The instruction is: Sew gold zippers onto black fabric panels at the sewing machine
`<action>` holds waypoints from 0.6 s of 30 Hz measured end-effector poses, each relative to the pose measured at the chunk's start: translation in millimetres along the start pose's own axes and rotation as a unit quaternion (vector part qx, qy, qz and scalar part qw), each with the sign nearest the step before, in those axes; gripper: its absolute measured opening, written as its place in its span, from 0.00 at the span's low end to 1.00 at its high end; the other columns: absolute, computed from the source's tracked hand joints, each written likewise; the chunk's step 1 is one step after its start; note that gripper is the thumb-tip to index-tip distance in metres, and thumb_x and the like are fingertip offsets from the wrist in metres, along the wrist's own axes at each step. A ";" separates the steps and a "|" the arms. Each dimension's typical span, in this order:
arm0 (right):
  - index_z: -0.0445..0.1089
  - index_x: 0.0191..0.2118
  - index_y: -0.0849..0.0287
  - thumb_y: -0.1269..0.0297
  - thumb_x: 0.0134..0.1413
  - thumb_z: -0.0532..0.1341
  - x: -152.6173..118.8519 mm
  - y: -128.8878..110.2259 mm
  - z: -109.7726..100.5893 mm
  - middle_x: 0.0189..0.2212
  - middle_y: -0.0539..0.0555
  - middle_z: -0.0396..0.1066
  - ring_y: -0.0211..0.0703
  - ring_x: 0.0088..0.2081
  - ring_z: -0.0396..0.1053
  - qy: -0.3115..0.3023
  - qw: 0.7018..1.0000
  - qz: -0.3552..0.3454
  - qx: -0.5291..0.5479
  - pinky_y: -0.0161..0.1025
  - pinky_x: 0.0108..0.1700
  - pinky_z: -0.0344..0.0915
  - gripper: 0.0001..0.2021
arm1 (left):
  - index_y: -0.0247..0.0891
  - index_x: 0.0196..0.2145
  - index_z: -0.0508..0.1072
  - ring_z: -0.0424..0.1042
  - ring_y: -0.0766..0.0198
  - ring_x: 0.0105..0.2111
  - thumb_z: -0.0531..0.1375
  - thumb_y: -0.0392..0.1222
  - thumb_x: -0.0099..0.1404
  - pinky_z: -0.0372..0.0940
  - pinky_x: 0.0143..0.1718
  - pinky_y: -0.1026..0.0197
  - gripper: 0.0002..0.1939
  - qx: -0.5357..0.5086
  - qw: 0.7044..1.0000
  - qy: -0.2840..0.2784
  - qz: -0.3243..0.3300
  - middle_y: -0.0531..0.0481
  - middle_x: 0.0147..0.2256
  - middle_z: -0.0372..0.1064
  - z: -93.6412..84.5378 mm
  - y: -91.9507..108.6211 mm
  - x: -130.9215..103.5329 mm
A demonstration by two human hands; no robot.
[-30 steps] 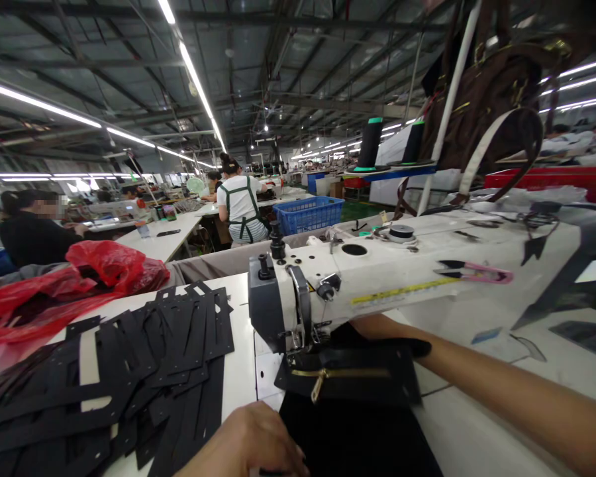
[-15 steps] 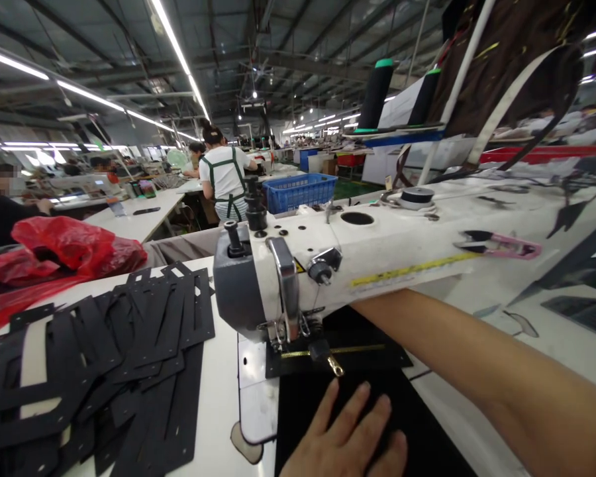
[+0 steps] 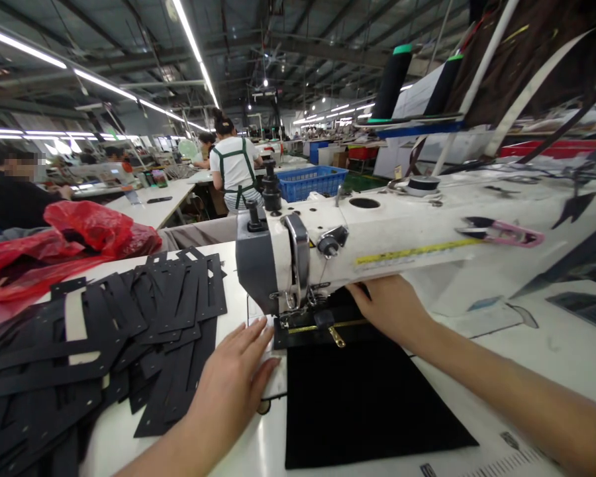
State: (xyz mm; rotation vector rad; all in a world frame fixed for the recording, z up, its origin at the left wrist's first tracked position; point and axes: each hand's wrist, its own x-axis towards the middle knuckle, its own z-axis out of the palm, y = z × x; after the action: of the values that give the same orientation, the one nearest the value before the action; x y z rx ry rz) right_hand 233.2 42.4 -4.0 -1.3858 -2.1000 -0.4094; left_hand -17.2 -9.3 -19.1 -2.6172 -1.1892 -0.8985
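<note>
Now the left hand [image 3: 236, 368] has moved from the black cloth [image 3: 367, 404] to beside the zipper piece [image 3: 302, 336], fingers nearly straight, gripping nothing; the right hand's [image 3: 390, 305] hold I cannot tell.

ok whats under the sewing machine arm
The arm sits over black fabric, a gold zipper and part of the right hand; it hides some fingers and whatever lies behind.

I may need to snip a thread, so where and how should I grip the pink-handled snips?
Pinch the snips by the pink handle, probably coming from the right: the dark blades point left, and the handle's long sides, lying against the sewing machine, should suit fingertips above and below.
</note>
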 end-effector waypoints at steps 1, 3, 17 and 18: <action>0.69 0.32 0.60 0.69 0.58 0.56 -9.0 -11.5 -2.0 0.30 0.51 0.71 0.40 0.32 0.69 -0.007 1.000 -0.024 0.019 0.39 0.37 0.66 0.07 | 0.34 0.44 0.70 0.71 0.53 0.43 0.51 0.36 0.65 0.67 0.46 0.46 0.12 0.012 1.000 -0.004 0.018 0.40 0.43 0.71 3.9 -6.5 0.4; 0.70 0.31 0.60 0.72 0.57 0.54 -25.5 -36.7 -1.1 0.28 0.52 0.72 0.41 0.30 0.68 -0.027 0.992 -0.095 0.073 0.38 0.35 0.67 0.08 | 0.34 0.42 0.72 0.71 0.54 0.44 0.51 0.32 0.64 0.63 0.50 0.45 0.12 0.017 0.999 -0.013 0.042 0.41 0.43 0.72 12.7 -12.2 1.9; 0.69 0.43 0.68 0.77 0.54 0.52 -22.4 -64.2 20.0 0.42 0.61 0.72 0.49 0.44 0.68 -0.070 0.974 -0.161 0.142 0.45 0.49 0.65 0.13 | 0.30 0.39 0.73 0.71 0.53 0.45 0.48 0.30 0.66 0.63 0.50 0.45 0.14 0.000 0.996 -0.029 0.083 0.37 0.42 0.72 22.6 -12.3 1.9; 0.69 0.43 0.68 0.77 0.54 0.52 -22.2 -64.4 19.6 0.41 0.61 0.72 0.49 0.44 0.68 -0.073 0.974 -0.162 0.142 0.45 0.50 0.65 0.13 | 0.29 0.39 0.73 0.71 0.53 0.45 0.48 0.30 0.66 0.63 0.50 0.45 0.14 0.002 0.996 -0.033 0.085 0.37 0.42 0.72 22.1 -12.4 2.6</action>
State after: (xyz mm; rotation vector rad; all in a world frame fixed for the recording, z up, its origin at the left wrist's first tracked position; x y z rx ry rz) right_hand 175.2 10.4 -29.2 -0.9357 -2.4044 -0.1257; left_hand -14.5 8.5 -37.2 -2.7136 -0.9608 -0.7834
